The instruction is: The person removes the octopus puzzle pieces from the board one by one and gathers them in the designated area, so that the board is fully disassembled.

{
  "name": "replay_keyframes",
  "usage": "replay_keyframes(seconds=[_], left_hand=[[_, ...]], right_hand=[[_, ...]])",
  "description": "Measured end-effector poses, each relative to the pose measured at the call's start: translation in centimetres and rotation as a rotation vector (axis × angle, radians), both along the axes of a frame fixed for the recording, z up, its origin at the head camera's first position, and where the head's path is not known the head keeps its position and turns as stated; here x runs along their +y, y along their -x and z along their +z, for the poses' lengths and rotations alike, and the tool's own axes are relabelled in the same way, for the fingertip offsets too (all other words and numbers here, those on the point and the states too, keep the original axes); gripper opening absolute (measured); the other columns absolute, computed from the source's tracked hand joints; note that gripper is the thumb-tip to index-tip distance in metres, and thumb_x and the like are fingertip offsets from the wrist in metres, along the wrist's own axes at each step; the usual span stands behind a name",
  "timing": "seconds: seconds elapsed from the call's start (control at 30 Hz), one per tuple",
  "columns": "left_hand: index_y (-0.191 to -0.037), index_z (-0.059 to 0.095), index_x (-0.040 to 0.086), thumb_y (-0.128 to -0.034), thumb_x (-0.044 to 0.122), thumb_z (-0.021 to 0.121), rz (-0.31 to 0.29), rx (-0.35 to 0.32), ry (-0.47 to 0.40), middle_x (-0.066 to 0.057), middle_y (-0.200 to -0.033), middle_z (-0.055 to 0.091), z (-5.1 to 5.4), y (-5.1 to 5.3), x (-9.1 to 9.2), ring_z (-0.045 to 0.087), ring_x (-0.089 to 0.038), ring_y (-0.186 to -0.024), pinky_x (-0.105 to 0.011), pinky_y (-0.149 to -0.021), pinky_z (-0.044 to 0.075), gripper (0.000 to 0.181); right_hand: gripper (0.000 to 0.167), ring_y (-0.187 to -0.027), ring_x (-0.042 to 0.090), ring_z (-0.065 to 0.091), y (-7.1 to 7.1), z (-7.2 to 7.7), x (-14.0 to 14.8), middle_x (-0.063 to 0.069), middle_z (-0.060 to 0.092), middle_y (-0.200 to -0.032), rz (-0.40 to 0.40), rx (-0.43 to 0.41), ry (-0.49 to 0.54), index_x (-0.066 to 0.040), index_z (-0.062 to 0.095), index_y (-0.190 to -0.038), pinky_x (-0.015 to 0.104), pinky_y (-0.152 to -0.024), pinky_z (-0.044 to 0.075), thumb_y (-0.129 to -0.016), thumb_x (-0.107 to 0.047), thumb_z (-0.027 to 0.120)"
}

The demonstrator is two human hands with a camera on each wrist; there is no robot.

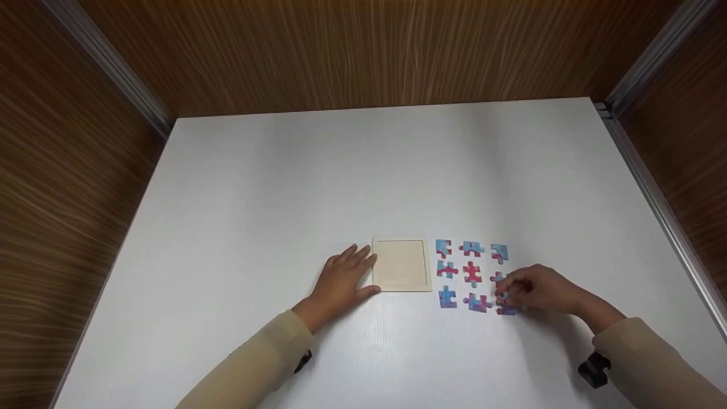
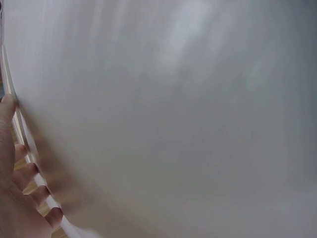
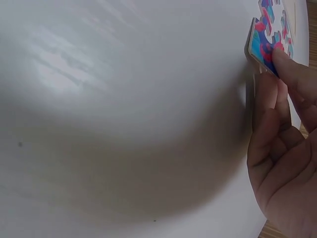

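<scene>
A square pale wooden puzzle frame (image 1: 400,265) lies on the white table with nothing in its recess. My left hand (image 1: 342,279) rests at its left edge, fingers spread and straight, fingertips touching the rim. To the frame's right, blue, red and purple jigsaw pieces lie in rough rows, among them a red middle piece (image 1: 472,273). My right hand (image 1: 542,289) is at the near right corner of these rows and partly hides the pieces there. In the right wrist view, its thumb and fingers pinch a corner jigsaw piece (image 3: 262,45) by the edge.
The white tabletop (image 1: 363,170) stretches beyond the frame and pieces. Brown wood-grain panels (image 1: 363,54) enclose it at the back and both sides, with metal strips (image 1: 664,221) along the corners.
</scene>
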State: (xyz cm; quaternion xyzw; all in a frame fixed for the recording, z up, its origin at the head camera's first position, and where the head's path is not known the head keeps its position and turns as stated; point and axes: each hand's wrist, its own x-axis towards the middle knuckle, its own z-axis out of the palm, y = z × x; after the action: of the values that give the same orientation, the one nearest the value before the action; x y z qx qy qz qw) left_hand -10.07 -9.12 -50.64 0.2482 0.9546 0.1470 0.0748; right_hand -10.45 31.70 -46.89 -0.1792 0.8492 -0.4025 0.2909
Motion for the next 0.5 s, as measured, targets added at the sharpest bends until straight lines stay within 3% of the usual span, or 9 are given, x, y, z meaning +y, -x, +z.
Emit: replay_keyframes(seconds=[0.5], left_hand=[[-0.146,0.039,0.014,-0.0919,0.054,0.052,0.000,-0.026,-0.015,-0.004,-0.153,0.030,0.03,-0.06,-0.03,0.023,-0.027,-0.140,-0.047,-0.107,0.026,0.069]], right_hand=[[0.021,-0.083,0.017,0.060,-0.09,-0.09,0.36,0.002,0.067,-0.094,-0.034,0.058,-0.035,-0.010,0.073,-0.101,0.026,-0.067,0.050,-0.081,-0.011,0.076]])
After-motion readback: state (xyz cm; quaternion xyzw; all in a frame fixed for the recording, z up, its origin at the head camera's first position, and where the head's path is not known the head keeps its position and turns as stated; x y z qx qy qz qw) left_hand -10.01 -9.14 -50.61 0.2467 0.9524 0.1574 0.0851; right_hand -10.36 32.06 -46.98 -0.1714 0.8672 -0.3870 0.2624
